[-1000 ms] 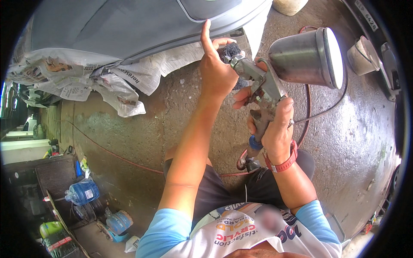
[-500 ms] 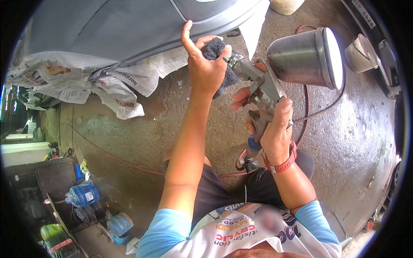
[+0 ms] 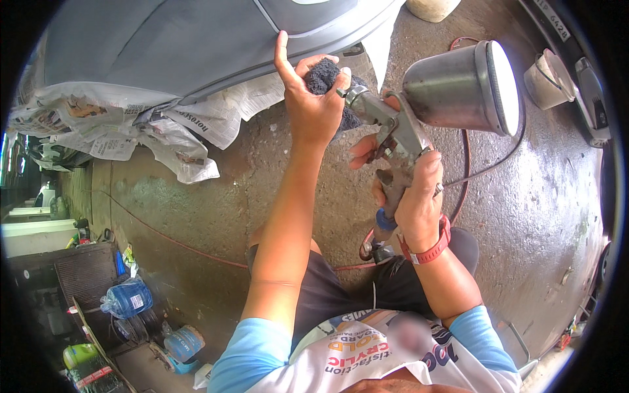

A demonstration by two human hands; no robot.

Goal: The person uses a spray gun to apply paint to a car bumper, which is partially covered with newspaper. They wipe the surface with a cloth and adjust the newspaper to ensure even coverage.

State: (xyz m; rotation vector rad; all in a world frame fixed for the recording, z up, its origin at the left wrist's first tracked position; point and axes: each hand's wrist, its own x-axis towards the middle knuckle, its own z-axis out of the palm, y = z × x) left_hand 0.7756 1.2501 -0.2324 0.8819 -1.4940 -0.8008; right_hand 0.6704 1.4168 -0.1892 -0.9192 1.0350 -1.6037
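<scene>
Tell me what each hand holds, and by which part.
The right hand holds the spray gun by its handle, below the metal cup. The left hand grips a dark cloth, bunched in its fingers against the gun's nozzle.

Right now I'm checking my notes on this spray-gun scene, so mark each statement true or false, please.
1. The right hand holds the spray gun by its handle. True.
2. The left hand is empty. False: it grips a dark cloth at the gun's nozzle.
3. The metal cup sits on the gun. True.
4. Newspaper lies under the grey panel. True.
5. The right wrist is bare. False: it wears a red band.
</scene>
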